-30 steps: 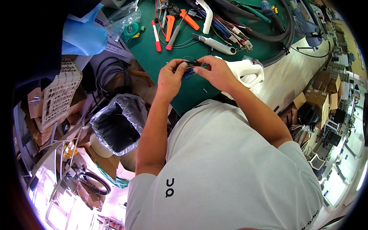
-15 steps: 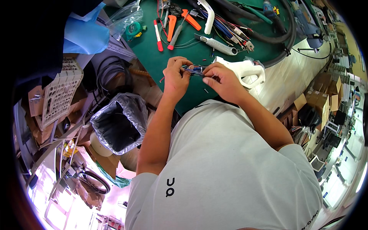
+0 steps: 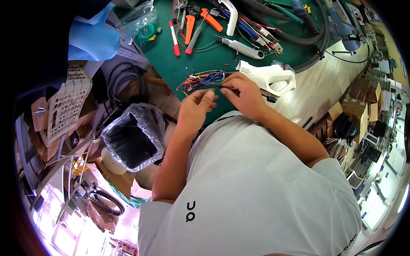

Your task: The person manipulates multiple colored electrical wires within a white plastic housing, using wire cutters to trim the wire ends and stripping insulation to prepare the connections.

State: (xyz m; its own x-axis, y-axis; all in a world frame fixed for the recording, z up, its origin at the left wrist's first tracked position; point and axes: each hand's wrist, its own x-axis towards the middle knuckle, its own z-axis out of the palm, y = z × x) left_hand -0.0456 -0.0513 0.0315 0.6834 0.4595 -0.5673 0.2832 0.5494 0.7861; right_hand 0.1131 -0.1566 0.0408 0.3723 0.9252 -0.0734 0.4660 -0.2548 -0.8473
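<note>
A bundle of coloured wires (image 3: 209, 78), blue, red, yellow and black, fans out to the left on the green table. Its thicker end runs toward a white pistol-shaped charging connector housing (image 3: 260, 76) with a loop handle. My right hand (image 3: 244, 96) is closed at that thicker end, thumb and fingers pinching the wires just left of the housing. Below the loose wire ends, my left hand (image 3: 194, 112) is closed, thumb against curled fingers. Whatever lies between those fingertips is hidden or too small to tell.
Beyond the hands lie a utility knife (image 3: 243, 49), orange-handled pliers (image 3: 211, 20), a screwdriver (image 3: 194, 39), a red-and-white marker (image 3: 174, 38) and a green tape measure (image 3: 146, 33). Thick black cable (image 3: 328, 32) curves at right. A lined bin (image 3: 160, 123) stands left below the table.
My left hand has come off the wires and moved down toward me, uncovering their spread ends. My right hand stays at the bundle, shifted slightly left.
</note>
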